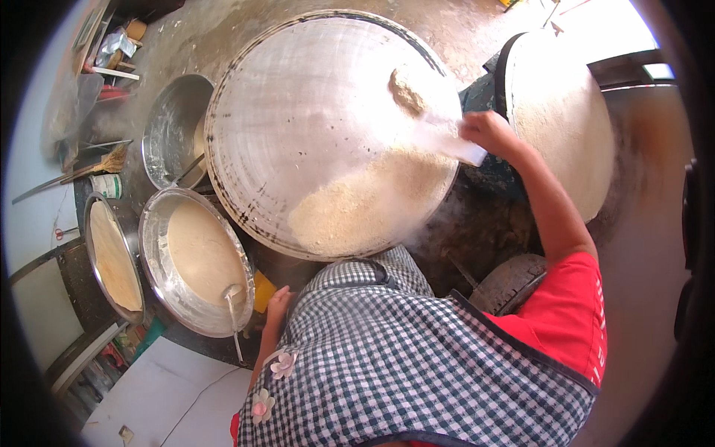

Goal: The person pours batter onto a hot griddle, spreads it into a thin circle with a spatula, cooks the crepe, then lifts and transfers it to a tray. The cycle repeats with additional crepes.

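Observation:
My right hand [490, 134] is closed around a flat white scraper [447, 139], blurred by motion, over the right side of a large round metal griddle [298, 97]. Pale batter [380, 197] spreads thinly across the griddle's near right part, touching the scraper's near side. A small thick lump of batter [407, 91] lies just beyond the scraper. Down beside my checked apron [372, 335], my left hand [278, 304] hangs with loose fingers and nothing visible in it. Left of it stands a metal basin [153, 249] of pale batter with a ladle [232, 305] resting in it.
A stack of thin pale rounds [562, 119] stands at the right. Another basin [145, 141] and a tray with a folded flatbread [113, 257] are at the left, near a small broom [112, 162]. A tyre [509, 284] lies by my right side. Steam rises from the griddle's near edge.

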`<state>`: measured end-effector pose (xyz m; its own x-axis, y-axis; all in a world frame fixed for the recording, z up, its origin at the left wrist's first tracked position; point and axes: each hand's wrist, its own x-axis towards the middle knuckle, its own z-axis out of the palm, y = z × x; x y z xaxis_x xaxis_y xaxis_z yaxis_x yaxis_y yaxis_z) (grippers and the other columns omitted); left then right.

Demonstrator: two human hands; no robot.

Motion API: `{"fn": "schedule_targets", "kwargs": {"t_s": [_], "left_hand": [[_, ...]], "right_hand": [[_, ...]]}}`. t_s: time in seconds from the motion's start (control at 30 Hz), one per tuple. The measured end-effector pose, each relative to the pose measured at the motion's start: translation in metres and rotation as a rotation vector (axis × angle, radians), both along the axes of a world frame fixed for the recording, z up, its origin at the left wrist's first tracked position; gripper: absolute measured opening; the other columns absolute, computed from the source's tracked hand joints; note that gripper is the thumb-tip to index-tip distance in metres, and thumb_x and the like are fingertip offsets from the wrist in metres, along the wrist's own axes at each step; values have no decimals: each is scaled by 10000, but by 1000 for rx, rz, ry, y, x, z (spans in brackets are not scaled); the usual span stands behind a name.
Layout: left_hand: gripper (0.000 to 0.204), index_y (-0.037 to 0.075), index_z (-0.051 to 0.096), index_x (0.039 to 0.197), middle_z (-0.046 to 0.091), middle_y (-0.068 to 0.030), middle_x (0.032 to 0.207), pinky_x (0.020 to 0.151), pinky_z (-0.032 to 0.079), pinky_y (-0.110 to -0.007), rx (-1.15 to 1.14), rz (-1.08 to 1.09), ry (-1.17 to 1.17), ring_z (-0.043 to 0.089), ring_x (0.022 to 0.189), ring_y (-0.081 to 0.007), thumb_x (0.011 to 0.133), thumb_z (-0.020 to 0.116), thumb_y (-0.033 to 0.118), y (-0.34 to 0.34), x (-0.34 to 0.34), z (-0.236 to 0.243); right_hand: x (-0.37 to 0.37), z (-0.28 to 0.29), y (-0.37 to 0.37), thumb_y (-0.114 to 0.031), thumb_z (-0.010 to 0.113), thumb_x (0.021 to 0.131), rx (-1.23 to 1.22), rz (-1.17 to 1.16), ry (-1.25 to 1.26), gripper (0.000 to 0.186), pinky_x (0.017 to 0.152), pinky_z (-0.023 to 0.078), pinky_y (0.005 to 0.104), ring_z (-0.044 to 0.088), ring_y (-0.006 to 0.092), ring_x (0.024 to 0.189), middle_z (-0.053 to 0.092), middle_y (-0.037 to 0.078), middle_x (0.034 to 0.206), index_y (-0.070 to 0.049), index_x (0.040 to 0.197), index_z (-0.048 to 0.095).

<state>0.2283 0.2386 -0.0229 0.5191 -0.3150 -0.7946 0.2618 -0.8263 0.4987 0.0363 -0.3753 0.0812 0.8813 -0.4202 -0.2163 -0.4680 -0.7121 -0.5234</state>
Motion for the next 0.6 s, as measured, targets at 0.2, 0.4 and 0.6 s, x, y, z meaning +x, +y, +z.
{"fn": "schedule_targets", "kwargs": {"t_s": [0.2, 0.4, 0.6], "left_hand": [[399, -49, 514, 1163, 613, -141, 1026, 806, 461, -260, 8, 321, 142, 598, 898, -172, 821, 562, 150, 4, -12, -10], [388, -42, 465, 1202, 627, -140, 991, 767, 482, -275, -100, 222, 70, 610, 876, -182, 851, 517, 116, 25, -12, 5], [414, -41, 447, 1218, 637, -141, 972, 787, 464, -273, -175, 330, 162, 602, 872, -173, 857, 525, 148, 56, -19, -33]], "right_hand": [[31, -17, -69, -225, 566, 821, -407, 169, 156, 93, 590, 488, 304, 583, 162, 638, 595, 10, 658, -160, 785, 621], [126, -28, -91, -252, 572, 781, -457, 205, -58, 130, 654, 462, 401, 594, 304, 748, 617, 112, 741, -129, 796, 613], [173, -25, -59, -257, 543, 805, -482, -7, 60, 109, 606, 482, 394, 606, 282, 729, 616, 82, 762, -178, 804, 618]]}}
